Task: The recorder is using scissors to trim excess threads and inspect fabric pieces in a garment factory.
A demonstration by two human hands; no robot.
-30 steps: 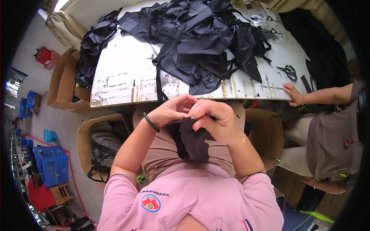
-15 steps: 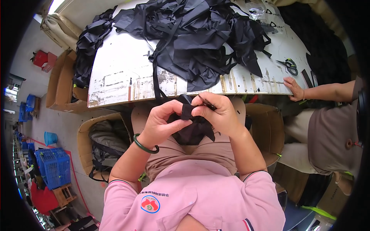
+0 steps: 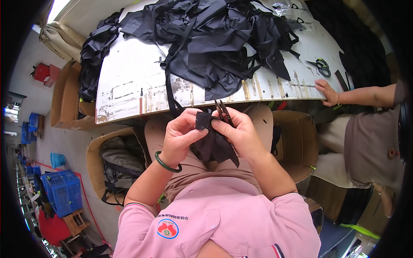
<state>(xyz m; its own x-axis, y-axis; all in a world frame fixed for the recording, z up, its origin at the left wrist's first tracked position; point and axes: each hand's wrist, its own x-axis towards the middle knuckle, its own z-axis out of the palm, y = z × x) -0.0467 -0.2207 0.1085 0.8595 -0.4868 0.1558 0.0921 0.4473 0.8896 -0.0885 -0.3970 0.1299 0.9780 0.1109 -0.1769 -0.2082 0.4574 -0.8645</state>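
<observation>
Above my lap, my left hand pinches the folded edge of a black fabric piece between thumb and fingers. The rest of that cloth hangs down between my hands to a pointed corner. My right hand is closed around dark thread snips, their two blades pointing away from me, slightly apart. Its thumb also presses on the same cloth, close to the left fingertips. Just beyond, a black strap drops over the table's near edge.
A heap of black fabric covers much of the worn white table. Black-handled scissors lie at the right, near another person's hand on the table edge. Cardboard boxes flank my legs, the left one holding dark cloth.
The snips have swung upright in my right hand, so their blades now show. The fabric edge has turned to face me more, and its hanging part spreads lower.
</observation>
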